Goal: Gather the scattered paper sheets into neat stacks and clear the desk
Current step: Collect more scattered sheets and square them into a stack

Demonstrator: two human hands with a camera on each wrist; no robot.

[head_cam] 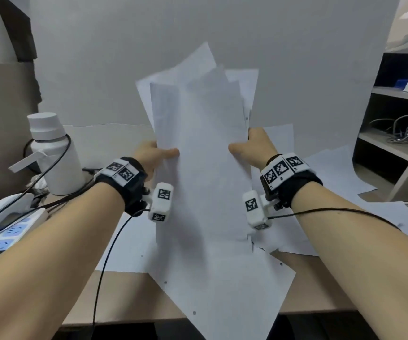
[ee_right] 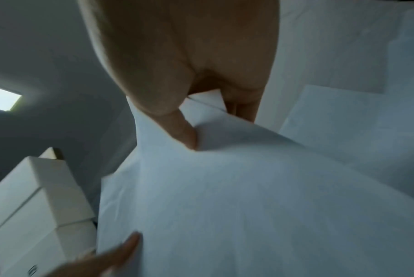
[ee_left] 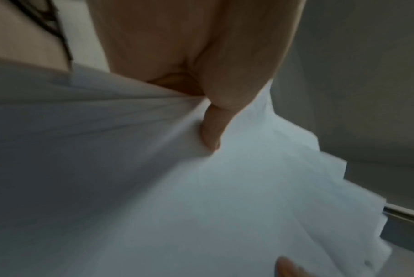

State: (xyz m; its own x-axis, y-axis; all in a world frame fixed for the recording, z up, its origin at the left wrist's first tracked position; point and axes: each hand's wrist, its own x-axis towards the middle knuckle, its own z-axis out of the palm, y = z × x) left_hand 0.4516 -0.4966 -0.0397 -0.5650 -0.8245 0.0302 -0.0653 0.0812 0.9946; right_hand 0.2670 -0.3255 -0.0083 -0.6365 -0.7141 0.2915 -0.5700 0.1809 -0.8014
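Note:
A loose, uneven bundle of white paper sheets (head_cam: 203, 148) stands upright above the desk, its corners fanned out at the top. My left hand (head_cam: 157, 153) grips its left edge, thumb on the front. My right hand (head_cam: 244, 147) grips the right edge the same way. In the left wrist view the thumb (ee_left: 211, 129) presses into the paper bundle (ee_left: 177, 196). The right wrist view shows the thumb (ee_right: 179, 129) on the paper bundle (ee_right: 248, 206) with fingers behind it. More sheets (head_cam: 225, 290) lie scattered on the desk (head_cam: 124, 295) under and right of the bundle.
A white bottle (head_cam: 53, 153) stands at the left, beside a power strip (head_cam: 9, 231) and black cables. A shelf unit (head_cam: 394, 133) with cables stands at the right. A white board (head_cam: 149, 57) backs the desk. One sheet overhangs the desk's front edge.

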